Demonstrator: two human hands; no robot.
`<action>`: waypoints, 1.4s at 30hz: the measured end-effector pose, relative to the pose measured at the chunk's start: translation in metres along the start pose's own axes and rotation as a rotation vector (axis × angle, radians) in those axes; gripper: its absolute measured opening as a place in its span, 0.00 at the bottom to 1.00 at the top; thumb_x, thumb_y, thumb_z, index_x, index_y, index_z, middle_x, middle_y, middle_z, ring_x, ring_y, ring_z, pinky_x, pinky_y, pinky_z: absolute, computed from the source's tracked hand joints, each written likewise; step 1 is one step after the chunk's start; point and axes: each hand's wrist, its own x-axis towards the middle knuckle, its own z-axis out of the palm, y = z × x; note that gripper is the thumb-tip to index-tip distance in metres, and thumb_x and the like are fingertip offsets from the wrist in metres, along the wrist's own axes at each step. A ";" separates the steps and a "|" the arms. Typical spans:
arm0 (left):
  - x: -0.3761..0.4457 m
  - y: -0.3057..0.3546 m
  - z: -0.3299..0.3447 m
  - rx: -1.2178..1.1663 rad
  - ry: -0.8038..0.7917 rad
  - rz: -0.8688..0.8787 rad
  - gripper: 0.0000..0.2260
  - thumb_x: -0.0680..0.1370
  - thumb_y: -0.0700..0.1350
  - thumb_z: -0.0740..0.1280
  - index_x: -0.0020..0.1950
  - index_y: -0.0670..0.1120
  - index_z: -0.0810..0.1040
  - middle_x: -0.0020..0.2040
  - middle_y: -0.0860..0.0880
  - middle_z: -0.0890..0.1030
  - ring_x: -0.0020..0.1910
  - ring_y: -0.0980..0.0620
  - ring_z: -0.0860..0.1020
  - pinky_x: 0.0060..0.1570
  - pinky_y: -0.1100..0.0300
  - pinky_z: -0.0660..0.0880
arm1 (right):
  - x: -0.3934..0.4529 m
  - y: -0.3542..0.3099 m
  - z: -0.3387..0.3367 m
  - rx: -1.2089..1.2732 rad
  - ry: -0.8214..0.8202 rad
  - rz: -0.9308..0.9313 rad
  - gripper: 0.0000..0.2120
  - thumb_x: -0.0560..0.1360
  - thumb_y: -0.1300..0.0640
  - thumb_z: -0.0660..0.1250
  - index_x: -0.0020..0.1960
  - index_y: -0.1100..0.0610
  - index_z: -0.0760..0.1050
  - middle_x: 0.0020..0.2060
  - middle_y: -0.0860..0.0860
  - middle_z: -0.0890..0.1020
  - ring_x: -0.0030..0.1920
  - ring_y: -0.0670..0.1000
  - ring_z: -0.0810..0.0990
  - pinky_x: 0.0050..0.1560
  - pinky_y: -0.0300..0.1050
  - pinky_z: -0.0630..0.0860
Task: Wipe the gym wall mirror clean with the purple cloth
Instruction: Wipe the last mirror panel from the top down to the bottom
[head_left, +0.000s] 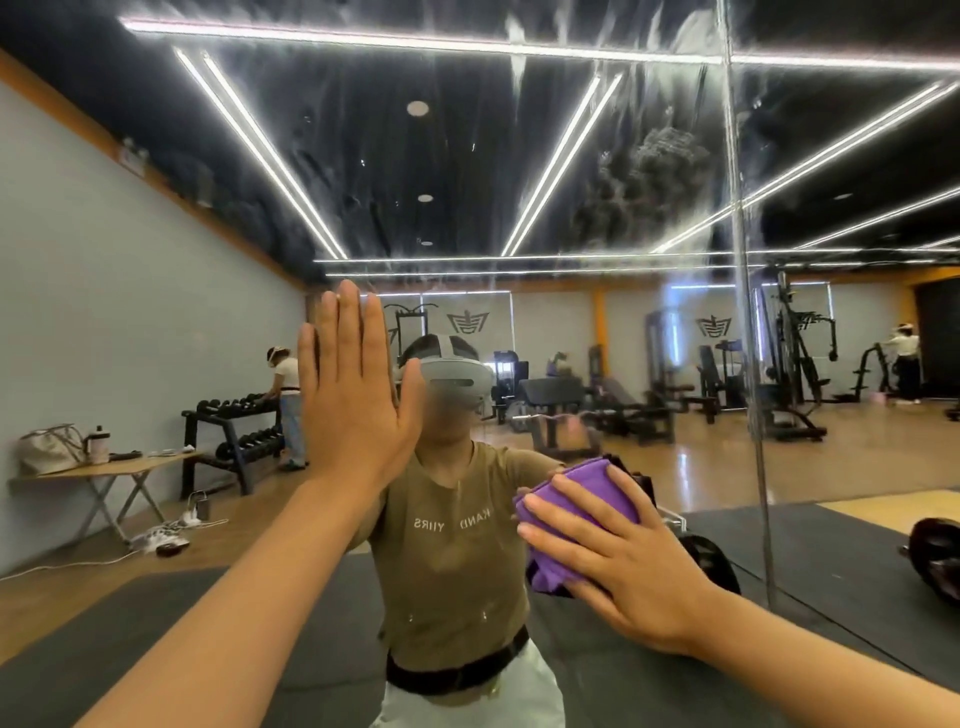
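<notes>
The wall mirror (519, 182) fills the whole view and reflects the gym; wet streaks and a foamy smear (644, 182) show on its upper part. My left hand (358, 389) lies flat on the glass with straight fingers, left of centre. My right hand (618, 561) presses the folded purple cloth (576, 504) against the mirror at lower right, fingers spread straight over it. My own reflection stands behind both hands.
A vertical seam (748, 312) between mirror panels runs down the right side. Reflected in the glass are a folding table (109, 467) with a bag at left, a dumbbell rack (234, 431), weight machines, and other people at far left and far right.
</notes>
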 end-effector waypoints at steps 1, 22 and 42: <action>0.000 -0.002 -0.002 -0.010 -0.011 0.013 0.32 0.83 0.56 0.49 0.83 0.40 0.51 0.83 0.41 0.50 0.82 0.44 0.48 0.79 0.53 0.37 | 0.002 0.008 -0.003 -0.005 -0.014 -0.047 0.26 0.85 0.43 0.51 0.81 0.45 0.58 0.81 0.45 0.59 0.81 0.53 0.56 0.79 0.62 0.45; -0.002 -0.018 -0.006 -0.038 -0.043 0.103 0.32 0.84 0.56 0.52 0.83 0.42 0.50 0.83 0.42 0.49 0.82 0.46 0.47 0.79 0.55 0.38 | 0.160 0.140 -0.056 0.164 0.269 0.665 0.28 0.83 0.44 0.47 0.82 0.47 0.53 0.82 0.47 0.54 0.82 0.51 0.49 0.79 0.54 0.38; -0.002 -0.042 -0.018 -0.070 -0.188 0.230 0.33 0.83 0.57 0.52 0.83 0.45 0.49 0.84 0.46 0.46 0.82 0.51 0.42 0.78 0.58 0.36 | 0.038 0.069 -0.019 -0.024 -0.038 -0.101 0.28 0.82 0.43 0.53 0.81 0.44 0.56 0.81 0.46 0.58 0.81 0.51 0.54 0.80 0.60 0.44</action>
